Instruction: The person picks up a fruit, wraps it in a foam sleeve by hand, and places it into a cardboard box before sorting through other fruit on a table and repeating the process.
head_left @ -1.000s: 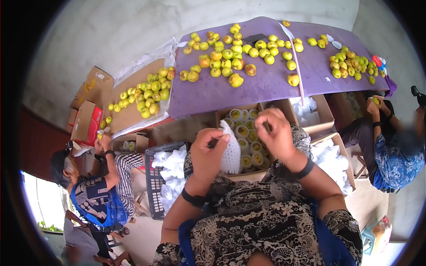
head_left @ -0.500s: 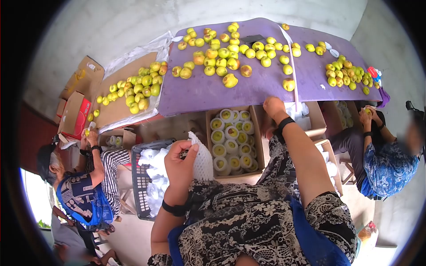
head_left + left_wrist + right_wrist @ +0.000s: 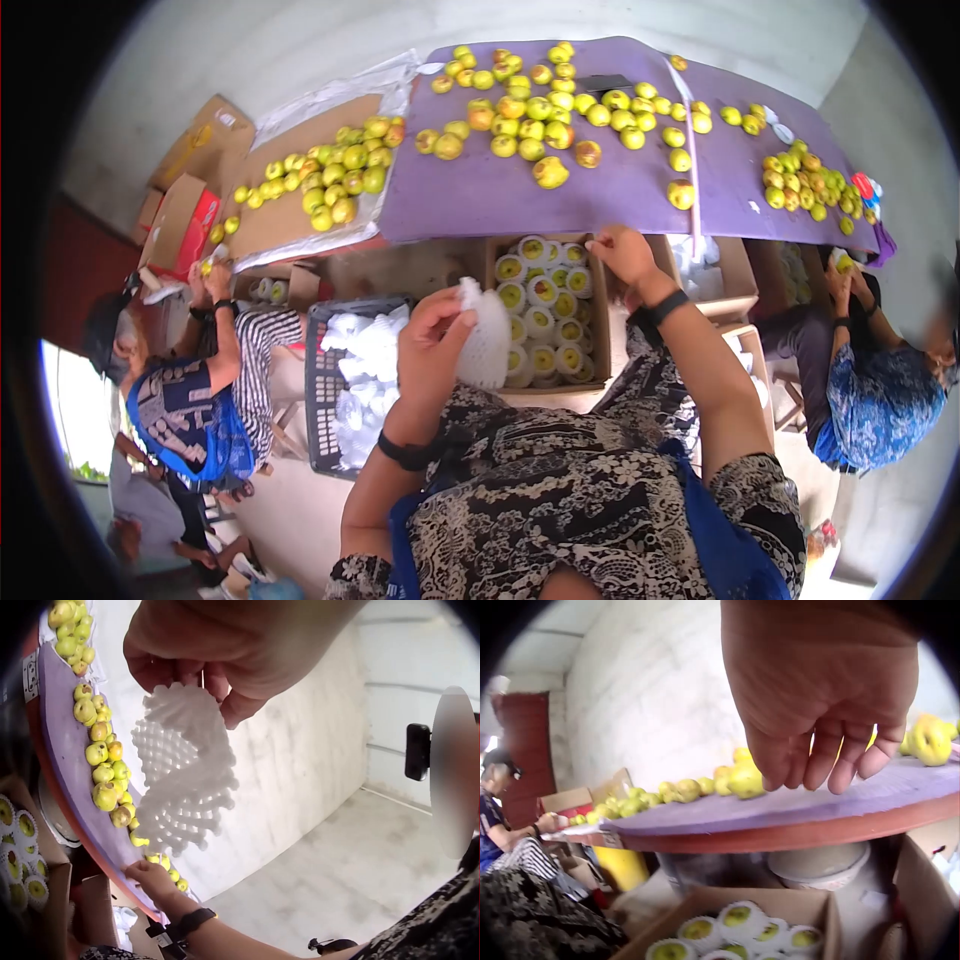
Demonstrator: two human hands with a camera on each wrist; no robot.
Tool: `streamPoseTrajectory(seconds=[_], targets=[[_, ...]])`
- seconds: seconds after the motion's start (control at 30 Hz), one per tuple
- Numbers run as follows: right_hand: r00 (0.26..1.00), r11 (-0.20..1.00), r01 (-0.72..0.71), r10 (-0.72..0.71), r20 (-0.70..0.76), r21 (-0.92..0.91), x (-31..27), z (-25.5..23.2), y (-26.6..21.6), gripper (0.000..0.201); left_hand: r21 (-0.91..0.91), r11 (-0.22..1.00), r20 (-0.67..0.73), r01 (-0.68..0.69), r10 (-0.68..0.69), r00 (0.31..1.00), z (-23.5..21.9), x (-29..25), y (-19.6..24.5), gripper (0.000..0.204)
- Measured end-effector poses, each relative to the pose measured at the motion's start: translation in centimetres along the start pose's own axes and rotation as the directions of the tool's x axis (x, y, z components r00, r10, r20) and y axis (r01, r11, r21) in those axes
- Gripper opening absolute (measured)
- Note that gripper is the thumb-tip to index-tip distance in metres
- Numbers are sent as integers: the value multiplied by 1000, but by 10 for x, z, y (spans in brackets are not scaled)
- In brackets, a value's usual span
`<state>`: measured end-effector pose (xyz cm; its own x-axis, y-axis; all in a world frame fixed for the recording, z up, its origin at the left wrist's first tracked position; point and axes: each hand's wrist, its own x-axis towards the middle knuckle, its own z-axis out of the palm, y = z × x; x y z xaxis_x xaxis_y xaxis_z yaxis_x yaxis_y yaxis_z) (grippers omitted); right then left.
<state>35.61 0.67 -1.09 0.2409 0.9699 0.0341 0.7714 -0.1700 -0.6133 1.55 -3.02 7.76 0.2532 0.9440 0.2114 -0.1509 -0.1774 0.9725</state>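
Gone from the foam net (image 3: 487, 345) since a second ago: the right hand (image 3: 622, 255). Now out ahead at the near edge of the purple table mat (image 3: 480, 205), fingers loosely hanging, holding nothing, no fruit taken yet. Kept raised through the same second, pinched by its top between thumb and fingertips of the left hand (image 3: 430, 340): that same net, dangling empty over the lap. Judged from this: net readied, a loose fruit next to be fetched for it.

Counted, left to right:
- Left of the left hand: one dark basket (image 3: 325, 400) heaped with white nets, too many to number; beyond it, one seated person.
- In the left hand: one net.
- Between the two hands, below the right: one cardboard box (image 3: 600, 320) of netted fruit, roughly eighteen showing.
- Ahead of both hands: dozens of yellow-green fruit (image 3: 550, 172) in loose groups, not countable exactly.
- Right of the right hand: one more open box (image 3: 738, 290) and one more seated person.
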Motion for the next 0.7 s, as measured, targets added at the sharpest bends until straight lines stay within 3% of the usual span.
streamPoseTrajectory(seconds=[0.07, 0.13, 0.17, 0.23, 0.3, 0.37, 0.43, 0.5, 0.63, 0.7], targets=[[975, 935, 22, -98, 200, 353, -26, 1, -35, 35, 7, 1000, 5, -12, 12, 1000, 3, 3, -2, 15], [910, 662, -49, -279, 306, 748, -51, 5, -66, 32, -1, 1000, 32, -25, 25, 999, 4, 4, -4, 16], [909, 662, -45, -282, 305, 748, -64, 5, -81, 32, -33, 999, 70, 34, -31, 997, 5, 4, -6, 15], [852, 331, -369, -251, 458, 868, -85, 6, -104, 32, -64, 994, 114, 94, -87, 990, 6, 2, -8, 15], [865, 372, -302, -280, 417, 877, -90, 12, -108, 25, -57, 967, 140, 248, -238, 961, 6, -2, -7, 16], [871, 410, -234, -316, 377, 882, -93, 13, -110, 20, -52, 962, 148, 267, -257, 955, 10, -6, -2, 17], [912, 286, -167, -318, 258, 943, -94, 13, -113, 13, -48, 958, 156, 283, -273, 949, 11, -10, 5, 18], [920, 289, -150, -308, 240, 945, -93, 10, -111, 11, -29, 924, 222, 382, -366, 904, 11, -16, 9, 22], [931, 305, -104, -304, 200, 947, -94, 14, -103, 9, 16, 938, 262, 348, -339, 904, 4, -19, -2, 23], [928, 283, -154, -287, 237, 947, -95, 16, -99, 17, 16, 939, 237, 344, -338, 911, 4, -19, -1, 22]])
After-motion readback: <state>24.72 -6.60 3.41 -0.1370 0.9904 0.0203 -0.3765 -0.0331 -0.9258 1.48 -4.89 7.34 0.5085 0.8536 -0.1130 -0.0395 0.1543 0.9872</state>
